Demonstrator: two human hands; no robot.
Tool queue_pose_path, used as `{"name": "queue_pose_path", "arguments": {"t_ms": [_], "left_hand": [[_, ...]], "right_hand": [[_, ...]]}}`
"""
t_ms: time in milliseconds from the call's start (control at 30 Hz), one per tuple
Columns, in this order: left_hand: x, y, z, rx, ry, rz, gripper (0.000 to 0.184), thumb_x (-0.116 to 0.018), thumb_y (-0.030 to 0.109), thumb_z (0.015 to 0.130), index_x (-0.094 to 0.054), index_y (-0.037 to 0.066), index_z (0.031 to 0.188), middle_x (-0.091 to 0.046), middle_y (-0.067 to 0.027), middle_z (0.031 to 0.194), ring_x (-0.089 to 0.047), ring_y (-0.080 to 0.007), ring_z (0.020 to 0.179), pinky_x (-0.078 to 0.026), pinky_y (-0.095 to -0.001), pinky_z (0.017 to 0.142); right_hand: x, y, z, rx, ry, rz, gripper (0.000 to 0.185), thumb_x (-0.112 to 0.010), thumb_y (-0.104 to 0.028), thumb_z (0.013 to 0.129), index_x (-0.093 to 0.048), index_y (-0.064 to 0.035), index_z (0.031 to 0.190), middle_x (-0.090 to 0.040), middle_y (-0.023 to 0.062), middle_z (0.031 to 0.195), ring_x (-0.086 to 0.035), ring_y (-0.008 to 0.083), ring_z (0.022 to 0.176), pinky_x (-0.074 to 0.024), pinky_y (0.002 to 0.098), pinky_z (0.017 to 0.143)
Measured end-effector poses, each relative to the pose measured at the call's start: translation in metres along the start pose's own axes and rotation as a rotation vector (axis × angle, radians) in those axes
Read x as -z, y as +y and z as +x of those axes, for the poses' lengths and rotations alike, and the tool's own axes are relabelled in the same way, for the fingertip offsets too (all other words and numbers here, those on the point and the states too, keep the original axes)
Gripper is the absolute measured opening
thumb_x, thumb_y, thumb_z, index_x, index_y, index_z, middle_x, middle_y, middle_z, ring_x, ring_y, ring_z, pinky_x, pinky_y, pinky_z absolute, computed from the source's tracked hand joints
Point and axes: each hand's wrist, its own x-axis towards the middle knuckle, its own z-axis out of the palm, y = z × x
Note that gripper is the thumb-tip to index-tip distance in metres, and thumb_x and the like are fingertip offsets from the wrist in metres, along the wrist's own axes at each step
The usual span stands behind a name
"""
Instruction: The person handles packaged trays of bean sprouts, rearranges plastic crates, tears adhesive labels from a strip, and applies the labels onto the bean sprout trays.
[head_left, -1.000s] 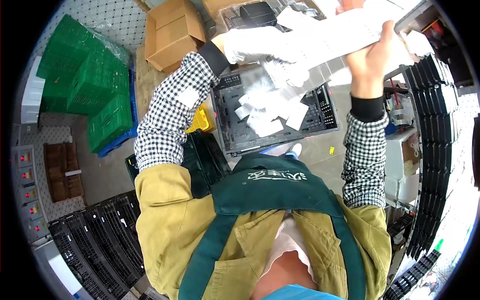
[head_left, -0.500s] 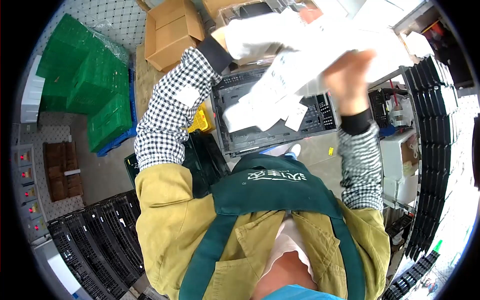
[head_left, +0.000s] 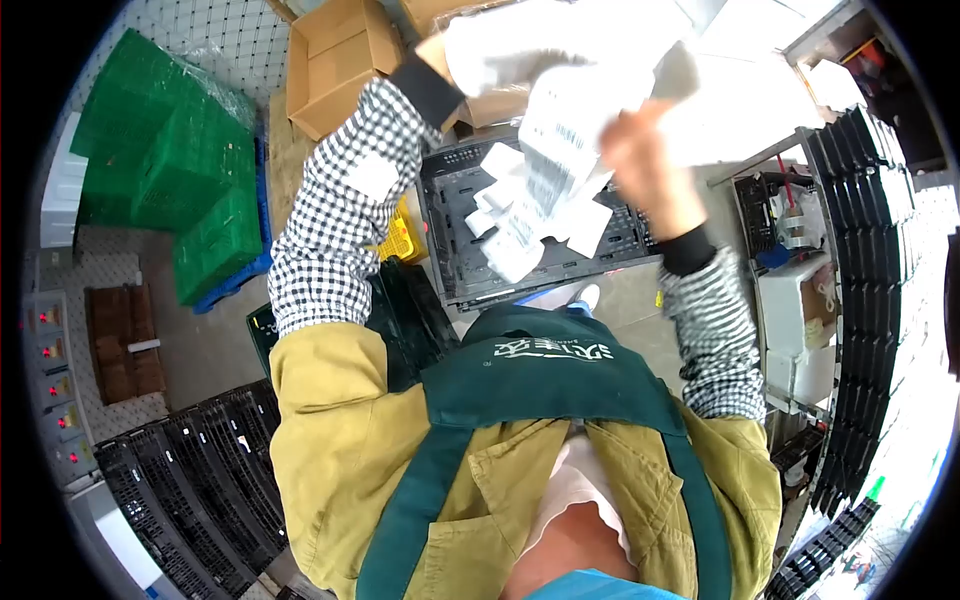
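Observation:
My right hand (head_left: 645, 160) is blurred at a white printed strip (head_left: 560, 135) that carries barcodes and hangs down over a black crate (head_left: 470, 270). Its fingers are too smeared to read. My left hand (head_left: 437, 58) shows only at the wrist edge; its fingers are hidden by a bright white bundle (head_left: 500, 50). Several white paper pieces (head_left: 590, 228) lie in the black crate, below the strip. Glare washes out the area above my right hand.
An open cardboard box (head_left: 335, 65) stands at the upper left, beside stacked green crates (head_left: 160, 150). A yellow crate (head_left: 400, 238) is left of the black crate. Black trays (head_left: 870, 300) line the right, next to a metal rack (head_left: 812, 170).
My right hand has moved left and down from the upper right. The long white strip it was at has swung down over the crate. My left arm has barely shifted.

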Motion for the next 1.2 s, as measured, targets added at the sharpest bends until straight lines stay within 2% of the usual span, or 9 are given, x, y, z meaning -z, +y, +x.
{"name": "queue_pose_path", "arguments": {"t_ms": [133,300,367,433,567,800,933,1033,1200], "left_hand": [[-0.002,0.024,0.008,-0.076,-0.099,-0.383,0.035,-0.061,0.028,0.089,-0.063,0.004,0.114,-0.065,-0.0024,0.087,-0.055,-0.0078,0.068,-0.047,-0.0217,0.059],[0.015,-0.051,-0.009,0.079,-0.136,0.46,0.036,-0.062,0.026,0.088,-0.061,0.005,0.118,-0.065,-0.0014,0.085,-0.055,-0.0076,0.063,-0.047,-0.0198,0.055],[0.02,-0.054,-0.006,0.049,-0.115,0.748,0.037,-0.063,0.025,0.088,-0.06,0.005,0.119,-0.065,-0.001,0.084,-0.056,-0.0076,0.061,-0.047,-0.0191,0.053],[0.018,-0.027,-0.002,-0.205,0.0,1.004,0.04,-0.063,0.023,0.087,-0.058,0.004,0.123,-0.065,-0.0013,0.086,-0.057,-0.0087,0.061,-0.048,-0.0184,0.053],[0.0,0.033,0.003,-0.173,-0.096,-0.285,0.043,-0.063,0.025,0.088,-0.056,0.0,0.122,-0.065,-0.0052,0.095,-0.06,-0.0125,0.074,-0.051,-0.0204,0.062],[0.01,-0.047,-0.029,0.046,-0.18,0.31,0.041,-0.066,0.025,0.086,-0.059,0.001,0.119,-0.064,-0.0078,0.104,-0.06,-0.0134,0.088,-0.05,-0.0243,0.077],[0.014,-0.045,-0.043,-0.07,-0.141,0.103,0.041,-0.066,0.026,0.086,-0.06,0.002,0.119,-0.064,-0.0084,0.108,-0.06,-0.0146,0.096,-0.05,-0.0264,0.082],[0.022,-0.059,-0.061,-0.175,-0.114,-0.05,0.042,-0.066,0.028,0.086,-0.06,0.003,0.119,-0.063,-0.0083,0.112,-0.061,-0.0159,0.102,-0.051,-0.0278,0.082],[0.061,-0.063,-0.128,-0.076,-0.018,-0.024,0.042,-0.066,0.028,0.086,-0.06,0.004,0.119,-0.063,-0.0089,0.114,-0.06,-0.0171,0.103,-0.051,-0.0295,0.084]], "right_hand": [[-0.057,0.031,-0.015,0.02,-0.253,-0.628,0.049,-0.058,-0.031,0.091,-0.048,-0.0036,0.13,-0.059,0.0142,0.122,-0.048,0.0217,0.122,-0.039,0.0381,0.102],[0.035,-0.056,0.035,0.155,0.496,0.091,0.058,-0.039,-0.044,0.098,-0.042,0.0032,0.132,-0.052,0.017,0.128,-0.046,0.0247,0.126,-0.0404,0.04,0.103],[0.016,-0.05,0.024,0.136,0.386,0.275,0.042,-0.044,-0.036,0.096,-0.055,-0.0003,0.116,-0.062,0.011,0.11,-0.055,0.0242,0.112,-0.0417,0.0394,0.099],[-0.001,-0.022,0.008,-0.13,0.114,-0.466,0.045,-0.055,-0.037,0.09,-0.058,0.0,0.115,-0.062,0.0101,0.111,-0.054,0.0239,0.112,-0.042,0.0379,0.098],[-0.06,0.013,-0.01,-0.069,-0.156,-0.617,0.034,-0.056,-0.028,0.091,-0.062,-0.0029,0.113,-0.064,0.0086,0.113,-0.058,0.0186,0.105,-0.0451,0.0336,0.091],[0.045,-0.103,0.026,0.405,0.51,0.234,0.052,-0.042,-0.042,0.098,-0.048,0.0019,0.125,-0.057,0.0136,0.123,-0.053,0.0232,0.117,-0.0383,0.0373,0.104],[0.028,-0.033,0.002,0.179,-0.251,0.772,0.073,-0.05,-0.055,0.089,-0.037,-0.0012,0.137,-0.042,0.0104,0.142,-0.037,0.0247,0.131,-0.029,0.0406,0.109],[-0.005,-0.08,-0.007,0.405,0.527,0.258,0.076,-0.054,-0.052,0.088,-0.031,-0.003,0.143,-0.04,0.0157,0.142,-0.034,0.0284,0.133,-0.023,0.0479,0.111],[0.023,-0.22,-0.003,0.478,0.015,0.294,0.069,-0.049,-0.044,0.091,-0.028,-0.0037,0.143,-0.039,0.0175,0.142,-0.04,0.0298,0.13,-0.0391,0.0415,0.105]]}}
